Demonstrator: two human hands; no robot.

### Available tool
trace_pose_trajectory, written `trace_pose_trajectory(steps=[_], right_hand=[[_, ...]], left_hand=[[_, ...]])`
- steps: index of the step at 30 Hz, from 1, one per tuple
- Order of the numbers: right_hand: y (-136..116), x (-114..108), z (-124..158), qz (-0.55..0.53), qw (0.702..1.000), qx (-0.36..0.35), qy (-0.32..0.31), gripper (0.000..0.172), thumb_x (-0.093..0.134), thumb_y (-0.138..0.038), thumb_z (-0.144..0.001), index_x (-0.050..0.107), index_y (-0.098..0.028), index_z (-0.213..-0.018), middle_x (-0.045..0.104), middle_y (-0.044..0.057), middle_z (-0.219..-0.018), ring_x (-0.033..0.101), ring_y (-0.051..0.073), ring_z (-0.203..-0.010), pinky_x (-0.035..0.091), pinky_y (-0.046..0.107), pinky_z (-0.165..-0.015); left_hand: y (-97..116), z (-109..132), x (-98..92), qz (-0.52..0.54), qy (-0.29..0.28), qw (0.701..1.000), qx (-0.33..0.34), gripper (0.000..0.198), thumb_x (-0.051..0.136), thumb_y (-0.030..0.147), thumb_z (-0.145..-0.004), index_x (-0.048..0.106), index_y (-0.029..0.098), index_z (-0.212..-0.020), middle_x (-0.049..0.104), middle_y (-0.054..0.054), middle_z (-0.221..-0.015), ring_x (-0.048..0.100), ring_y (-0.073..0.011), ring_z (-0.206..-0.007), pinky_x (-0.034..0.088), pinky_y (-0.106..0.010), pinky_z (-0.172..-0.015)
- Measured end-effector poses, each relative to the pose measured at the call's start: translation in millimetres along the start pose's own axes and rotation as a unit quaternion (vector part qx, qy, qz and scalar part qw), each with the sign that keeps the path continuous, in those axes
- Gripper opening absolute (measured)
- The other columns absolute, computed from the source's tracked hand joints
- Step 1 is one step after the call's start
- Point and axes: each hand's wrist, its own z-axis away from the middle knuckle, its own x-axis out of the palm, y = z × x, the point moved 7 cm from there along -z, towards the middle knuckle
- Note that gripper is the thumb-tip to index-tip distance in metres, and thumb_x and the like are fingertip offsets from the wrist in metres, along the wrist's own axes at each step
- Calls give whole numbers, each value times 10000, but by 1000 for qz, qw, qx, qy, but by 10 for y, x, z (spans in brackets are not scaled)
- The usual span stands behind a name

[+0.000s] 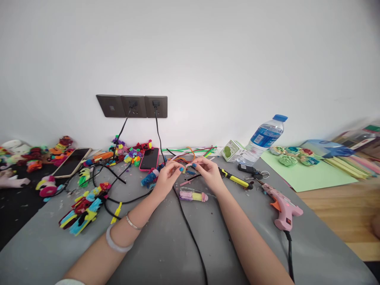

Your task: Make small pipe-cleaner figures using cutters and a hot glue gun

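Note:
In front of me, my left hand (166, 178) and my right hand (209, 174) are close together, each with fingertips pinched. A short, pale yellowish bent pipe cleaner (187, 168) runs between them, its ends hidden by my fingers. Below the hands, a small pink and yellow pipe-cleaner piece (194, 196) lies on the grey table (169, 245). Loose coloured pipe cleaners (204, 151) are strewn behind my fingers. Beside my left hand is a blue fuzzy piece (150, 178). To the right of my right hand lies a yellow and black slim tool (236, 179).
A pink glue gun (286, 209) rests at right, its cord trailing off the front. A tilted-looking water bottle (263, 138), a drink carton (232, 151) and keys (263, 174) stand or lie behind. Black cables (190, 229), phones (150, 159) and colourful pipe-cleaner figures (84, 209) crowd the left.

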Motion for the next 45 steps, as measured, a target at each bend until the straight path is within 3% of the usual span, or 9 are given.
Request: trace_pose_trajectory(steps=[5,9,13,24,30,34,39,45], right_hand=[[-133,39,32,68,994,-85,-27,173,610,-380,-889,686,-231,-842,615,49,-821,551,200,-788,439,335,-702],[-192,63,46,73,991,-101,-45,137,593,-330,-908,682,-235,-863,616,52,-817,545,211,-809,427,346,-713],[-220,85,50,71,991,-96,-65,134,596,-340,-907,669,-232,-871,610,50,-832,552,209,-816,432,345,-724],[-172,94,59,61,993,-76,-62,171,587,-377,-907,628,-224,-844,584,51,-839,545,199,-802,441,334,-718],[-92,241,95,45,993,-44,-100,186,610,-371,-887,590,-210,-795,561,23,-796,523,173,-758,423,299,-696],[-48,261,96,58,994,-27,-84,177,619,-377,-873,603,-210,-817,593,24,-795,529,172,-740,433,301,-699],[-38,83,52,55,998,-23,-19,212,599,-413,-879,640,-208,-845,637,37,-804,576,185,-756,456,308,-699],[-57,37,49,78,996,-29,-41,211,600,-412,-883,661,-214,-844,635,39,-800,560,177,-702,428,294,-627]], left_hand=[[-96,-16,51,52,-30,997,-50,333,610,489,-836,653,160,-807,608,-30,-757,541,-152,-718,421,-256,-647],[-74,-5,111,61,-60,996,-40,306,645,462,-814,644,157,-784,615,-31,-778,541,-158,-763,429,-271,-719],[-94,32,180,77,-86,991,-73,308,662,462,-798,637,155,-792,585,-18,-755,514,-137,-708,419,-251,-658],[-162,21,117,125,-36,984,-122,348,714,491,-742,630,155,-776,526,2,-716,385,-77,-575,312,-206,-499],[-236,70,151,273,50,941,-196,416,798,503,-617,605,169,-772,535,0,-752,360,-68,-590,294,-190,-486],[-250,92,132,282,82,934,-203,405,806,484,-604,602,175,-766,526,4,-752,381,-72,-605,312,-193,-498],[-261,86,152,242,31,945,-218,368,770,487,-656,605,176,-762,475,25,-701,381,-67,-576,313,-190,-494],[-271,74,154,201,0,959,-200,360,738,504,-696,636,166,-769,477,19,-689,379,-69,-574,311,-189,-486]])
